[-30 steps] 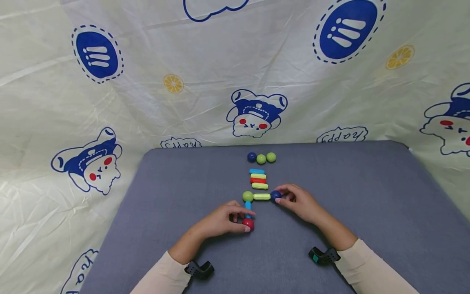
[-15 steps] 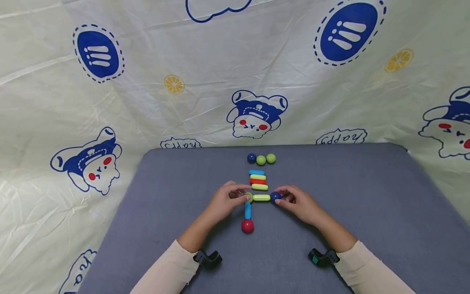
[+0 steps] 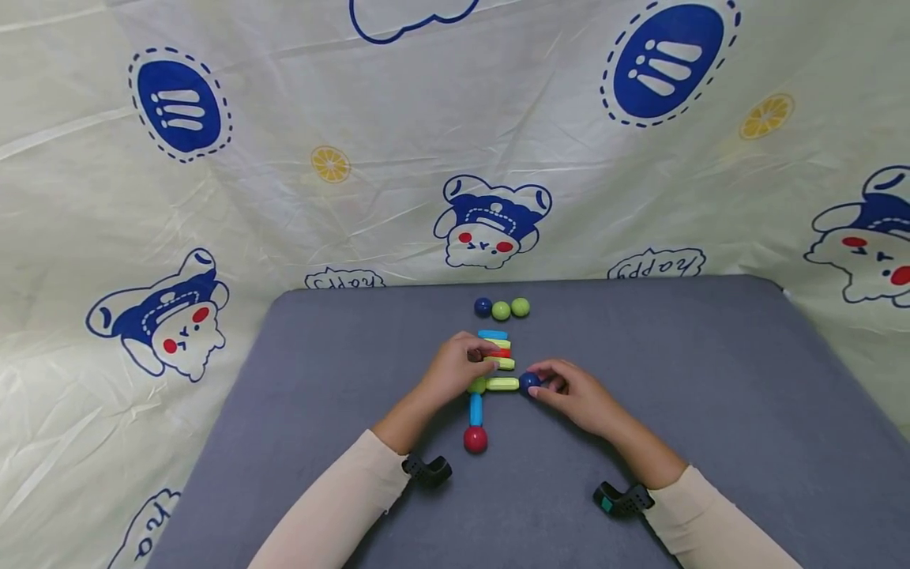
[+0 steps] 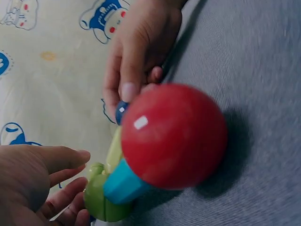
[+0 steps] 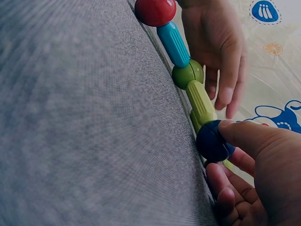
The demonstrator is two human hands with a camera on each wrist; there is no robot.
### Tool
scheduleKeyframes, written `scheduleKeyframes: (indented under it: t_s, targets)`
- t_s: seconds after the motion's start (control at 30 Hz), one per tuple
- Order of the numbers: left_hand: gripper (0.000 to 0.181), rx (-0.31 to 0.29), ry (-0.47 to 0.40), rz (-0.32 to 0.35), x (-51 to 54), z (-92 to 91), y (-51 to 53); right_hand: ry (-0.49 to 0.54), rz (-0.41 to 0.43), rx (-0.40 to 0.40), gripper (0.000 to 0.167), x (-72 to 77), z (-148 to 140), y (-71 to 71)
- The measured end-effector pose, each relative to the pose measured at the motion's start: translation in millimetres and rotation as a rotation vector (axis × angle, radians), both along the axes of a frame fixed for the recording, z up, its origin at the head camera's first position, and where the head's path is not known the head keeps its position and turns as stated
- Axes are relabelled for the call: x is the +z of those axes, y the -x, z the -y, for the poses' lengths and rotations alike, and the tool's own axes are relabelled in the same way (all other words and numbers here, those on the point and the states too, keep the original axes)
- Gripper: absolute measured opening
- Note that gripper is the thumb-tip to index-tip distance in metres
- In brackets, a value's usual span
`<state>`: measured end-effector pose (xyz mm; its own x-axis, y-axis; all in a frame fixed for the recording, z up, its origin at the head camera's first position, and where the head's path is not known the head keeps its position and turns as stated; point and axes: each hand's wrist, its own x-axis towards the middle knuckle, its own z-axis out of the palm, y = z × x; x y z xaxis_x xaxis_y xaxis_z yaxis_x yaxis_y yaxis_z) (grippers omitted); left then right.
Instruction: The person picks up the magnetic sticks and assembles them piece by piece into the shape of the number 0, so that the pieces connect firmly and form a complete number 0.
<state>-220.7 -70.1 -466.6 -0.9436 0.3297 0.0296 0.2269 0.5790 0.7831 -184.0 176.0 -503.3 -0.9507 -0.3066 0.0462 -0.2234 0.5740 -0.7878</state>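
My right hand pinches a dark blue ball between thumb and fingers. That ball ends an L-shaped chain on the table: a yellow-green rod, a green ball, a light blue rod and a red ball. Over the chain's corner, my left hand reaches to a row of loose rods, its fingertips by the nearest yellow-green rod. Thumb and fingers are apart in the left wrist view, with no rod visible between them. Behind lie red, yellow and light blue rods, partly covered by the fingers.
Near the far edge of the grey table sit a dark blue ball and two green balls. A patterned cloth hangs behind the table. Each wrist wears a black band.
My left hand has left the red ball, passed over the green corner ball and moved away from me to the loose rods. My right hand stays at the dark blue ball.
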Motion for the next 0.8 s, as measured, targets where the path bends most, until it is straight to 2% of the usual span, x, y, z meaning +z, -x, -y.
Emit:
scheduleKeyframes:
  t_s: [0.17, 0.33, 0.8]
  targets:
    - [0.024, -0.012, 0.068, -0.011, -6.1, -4.4, 5.5, 0.0, 0.004, -0.001, 0.033, 0.6, 0, -1.6]
    - [0.022, -0.012, 0.097, -0.019, -11.8, -7.1, 8.1, 0.0, 0.009, -0.004, 0.033, 1.2, 1, -1.9]
    - [0.015, 0.016, 0.115, -0.028, -18.6, -9.6, 8.0, 0.003, 0.001, -0.001, 0.033, 3.2, 2, -1.9]
